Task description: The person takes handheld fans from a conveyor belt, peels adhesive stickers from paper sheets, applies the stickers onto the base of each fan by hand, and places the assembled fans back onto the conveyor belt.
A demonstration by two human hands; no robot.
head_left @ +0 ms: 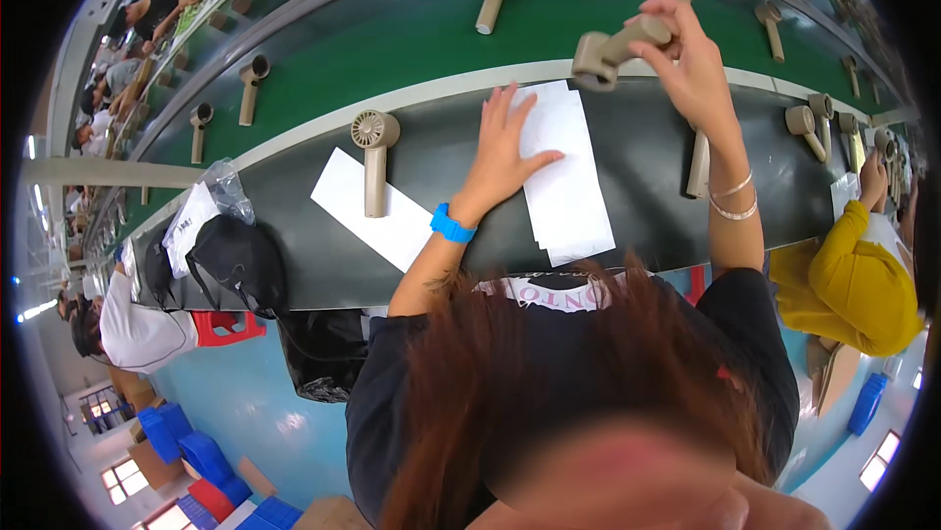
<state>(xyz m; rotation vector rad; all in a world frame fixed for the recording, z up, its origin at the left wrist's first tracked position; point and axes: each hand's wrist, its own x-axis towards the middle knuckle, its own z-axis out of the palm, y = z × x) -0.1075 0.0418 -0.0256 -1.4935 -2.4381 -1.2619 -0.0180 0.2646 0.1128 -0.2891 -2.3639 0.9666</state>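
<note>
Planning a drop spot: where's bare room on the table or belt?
Table: between the paper stack and the fan handle by the right forearm; also between that forearm and the fan cluster. Belt: between the top fan and the next fan left. Crowded: far left, with black bag and clear plastic; far right, that cluster.

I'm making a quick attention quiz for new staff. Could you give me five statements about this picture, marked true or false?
1. The right hand holds a fan. True.
2. The left hand is closed around a fan. False: it is open, spread partly over white paper.
3. A blue band is on the left wrist. True.
4. The black bag lies to the right of both hands. False: it lies to their left.
5. Another fan lies over a white sheet left of the left hand. True.
</note>
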